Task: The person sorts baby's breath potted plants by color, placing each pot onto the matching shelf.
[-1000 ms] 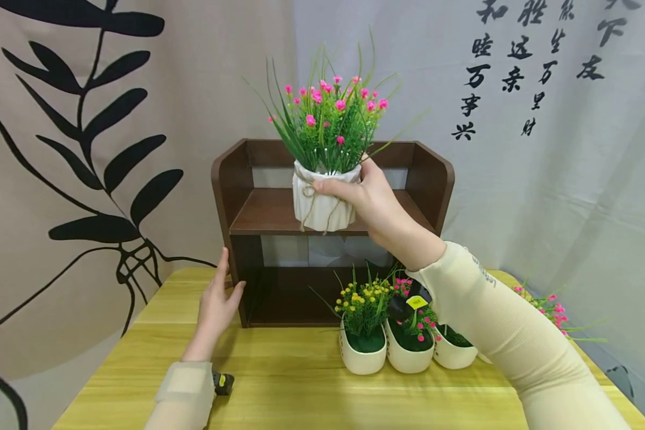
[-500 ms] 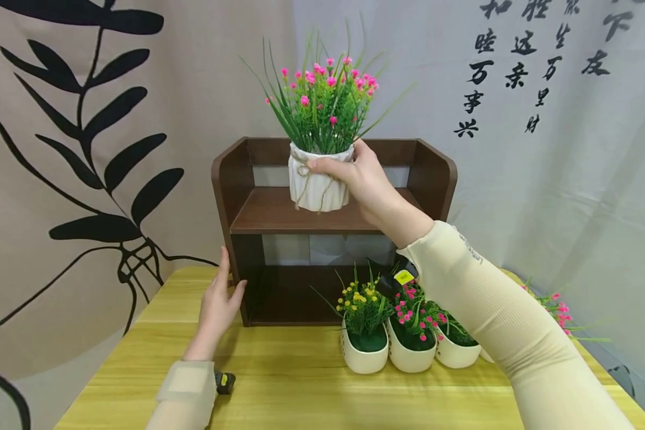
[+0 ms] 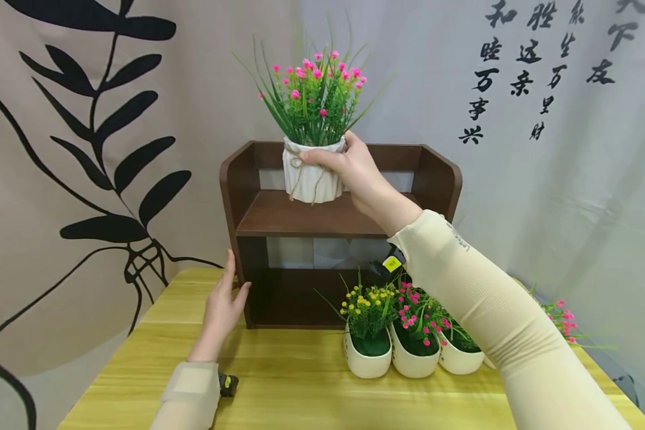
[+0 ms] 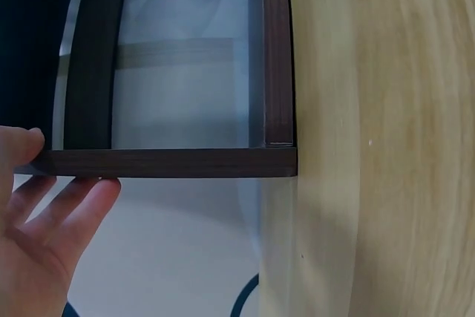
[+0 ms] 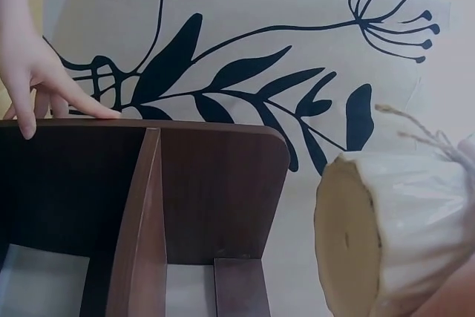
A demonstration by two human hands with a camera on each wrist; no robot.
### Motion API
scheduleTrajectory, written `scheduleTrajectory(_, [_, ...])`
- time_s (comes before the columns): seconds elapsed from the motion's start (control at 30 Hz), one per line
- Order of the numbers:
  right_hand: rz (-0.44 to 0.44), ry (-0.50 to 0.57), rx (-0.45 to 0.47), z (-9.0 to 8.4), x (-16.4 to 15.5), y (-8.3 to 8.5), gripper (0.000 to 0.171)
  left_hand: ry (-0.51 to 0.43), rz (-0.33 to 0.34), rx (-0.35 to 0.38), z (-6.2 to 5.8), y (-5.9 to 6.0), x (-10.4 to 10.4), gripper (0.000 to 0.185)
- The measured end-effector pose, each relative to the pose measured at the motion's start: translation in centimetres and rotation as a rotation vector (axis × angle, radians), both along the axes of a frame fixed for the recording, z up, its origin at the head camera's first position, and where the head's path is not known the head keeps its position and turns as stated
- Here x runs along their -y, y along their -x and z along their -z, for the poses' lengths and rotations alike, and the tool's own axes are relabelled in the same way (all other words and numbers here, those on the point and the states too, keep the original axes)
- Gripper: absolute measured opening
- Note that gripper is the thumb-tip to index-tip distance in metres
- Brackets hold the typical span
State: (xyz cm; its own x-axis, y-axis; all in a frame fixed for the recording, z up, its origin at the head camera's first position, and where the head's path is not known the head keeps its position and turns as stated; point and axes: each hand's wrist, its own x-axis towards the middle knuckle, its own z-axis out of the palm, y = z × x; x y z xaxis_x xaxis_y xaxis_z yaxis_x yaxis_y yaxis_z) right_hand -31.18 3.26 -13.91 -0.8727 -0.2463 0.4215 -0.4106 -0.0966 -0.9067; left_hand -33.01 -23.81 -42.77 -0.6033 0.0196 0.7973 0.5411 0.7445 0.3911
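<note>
My right hand (image 3: 362,173) grips a white pot (image 3: 314,173) tied with twine, planted with grass and pink flowers (image 3: 317,74). The pot hangs in front of the upper level of a brown two-tier desktop shelf (image 3: 312,218), apart from its board. In the right wrist view the pot's pale underside (image 5: 347,239) shows beside the shelf. My left hand (image 3: 223,307) holds the shelf's left side panel (image 4: 163,162), thumb on one face and fingers on the other, as the left wrist view shows. The right hand's far fingers are hidden behind the pot.
White planters with yellow flowers (image 3: 368,358) and pink flowers (image 3: 416,358) stand in a row at the shelf's right front. Another white planter (image 3: 460,358) is partly behind the right sleeve. All stand on a wooden table (image 3: 285,388); a printed curtain (image 3: 204,89) hangs behind.
My right hand has raised the pot of pink flowers and shifted it left, above the shelf's upper board. The left hand stays at the side panel. The head view has tilted slightly.
</note>
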Motion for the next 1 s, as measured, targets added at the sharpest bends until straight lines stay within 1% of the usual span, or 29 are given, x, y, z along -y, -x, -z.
scheduleTrajectory(0.13, [-0.007, -0.003, -0.001, -0.3, 0.4, 0.3, 0.054, -0.002, -0.002, -0.003, 0.1, 0.1, 0.0, 0.088])
scheduleTrajectory(0.27, [-0.011, 0.005, -0.007, -0.4, 0.9, 1.0, 0.052, -0.007, -0.001, 0.024, 0.3, 0.2, 0.0, 0.089])
scheduleTrajectory(0.37, [-0.012, 0.015, -0.009, -0.3, 1.3, 1.5, 0.052, -0.019, 0.003, 0.052, 0.3, 0.0, 0.0, 0.088])
scheduleTrajectory(0.57, [-0.016, 0.006, 0.012, 0.0, 2.0, 2.4, 0.053, -0.008, -0.004, 0.028, 0.0, -0.2, -0.1, 0.088])
scheduleTrajectory(0.7, [-0.019, -0.008, 0.02, 0.3, 2.1, 2.9, 0.053, -0.004, -0.006, 0.039, 0.0, -0.3, -0.1, 0.087])
scheduleTrajectory(0.87, [-0.013, -0.019, 0.036, 1.0, 2.4, 3.6, 0.052, -0.007, -0.003, 0.039, 0.1, -0.2, -0.2, 0.086])
scheduleTrajectory(1.0, [-0.024, -0.003, 0.051, 1.7, 2.8, 4.2, 0.052, -0.003, 0.002, 0.011, 0.1, -0.2, -0.2, 0.084])
